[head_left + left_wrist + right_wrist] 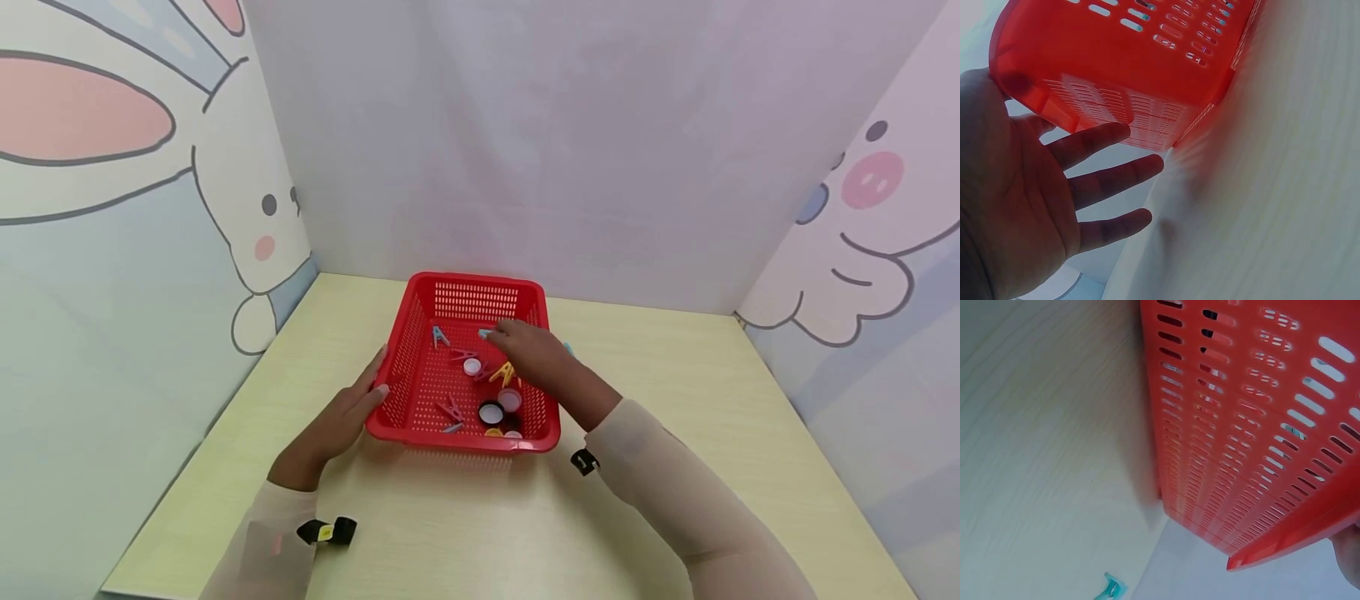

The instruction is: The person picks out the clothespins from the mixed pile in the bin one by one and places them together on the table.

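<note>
A plain pale curtain [495, 150] backs the scene, with a cartoon rabbit [243, 200] on the left panel, and a pale wood-grain table [675, 400] lies below. The right hand [528, 354] is over the inside of a red basket [465, 444], its fingers bent and pinching a light-blue clip [484, 333] at the fingertips. The left hand [341, 421] touches the basket's left side: the thumb lies over the rim, while the other fingers, straight and spread in the left wrist view, reach along the outside.

Just below the right hand, inside the basket, is a yellow clip [505, 372]; beside that, a little further left of the hand, come a dark pink clip [482, 372] and a small white lid [472, 367]. Nearer the wearer than the right hand are a pink lid [509, 400] and a black-rimmed lid [491, 412]. Well to the hand's left is a blue clip [439, 337]. Between the two hands, towards the basket's near side, sits a pink clip [452, 408], with a greyish clip [453, 427] close by. On the right hand's outer side, beyond the basket wall, a turquoise clip [1112, 588] rests on the table.
</note>
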`<action>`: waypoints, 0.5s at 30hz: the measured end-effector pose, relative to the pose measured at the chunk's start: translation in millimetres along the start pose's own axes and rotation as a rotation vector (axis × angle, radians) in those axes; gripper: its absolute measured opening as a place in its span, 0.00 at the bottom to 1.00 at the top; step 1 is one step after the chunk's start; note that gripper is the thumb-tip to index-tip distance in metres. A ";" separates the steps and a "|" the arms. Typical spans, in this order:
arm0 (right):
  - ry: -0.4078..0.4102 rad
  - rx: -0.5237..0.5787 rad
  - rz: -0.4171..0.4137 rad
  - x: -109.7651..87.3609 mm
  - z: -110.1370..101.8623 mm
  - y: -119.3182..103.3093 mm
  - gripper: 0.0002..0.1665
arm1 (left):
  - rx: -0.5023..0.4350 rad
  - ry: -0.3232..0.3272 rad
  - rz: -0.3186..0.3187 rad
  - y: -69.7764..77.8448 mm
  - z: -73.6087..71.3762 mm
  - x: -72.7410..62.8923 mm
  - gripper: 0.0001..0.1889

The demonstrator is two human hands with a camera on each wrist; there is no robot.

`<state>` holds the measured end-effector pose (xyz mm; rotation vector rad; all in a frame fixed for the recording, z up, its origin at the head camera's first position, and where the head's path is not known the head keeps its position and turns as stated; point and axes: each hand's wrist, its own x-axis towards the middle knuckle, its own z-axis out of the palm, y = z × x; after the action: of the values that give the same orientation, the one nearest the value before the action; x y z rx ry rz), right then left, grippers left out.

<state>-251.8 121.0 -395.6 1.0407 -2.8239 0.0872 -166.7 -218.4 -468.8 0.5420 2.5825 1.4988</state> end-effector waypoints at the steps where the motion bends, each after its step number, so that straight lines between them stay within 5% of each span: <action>1: 0.006 0.005 -0.005 -1.6 -0.9 0.6 0.45 | 0.000 0.000 0.000 0.0 0.0 0.1 0.41; 10: 0.106 -0.046 -0.063 -16.1 -2.7 12.2 0.36 | 0.002 0.000 -0.005 -0.1 -0.2 0.7 0.40; 15: 0.174 -0.055 -0.054 -28.2 -5.9 17.6 0.39 | 0.003 -0.001 -0.010 -0.1 -0.5 0.8 0.40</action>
<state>-241.4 153.1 -393.9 1.0423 -2.6265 0.0891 -167.5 -218.6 -468.5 0.5295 2.5827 1.4917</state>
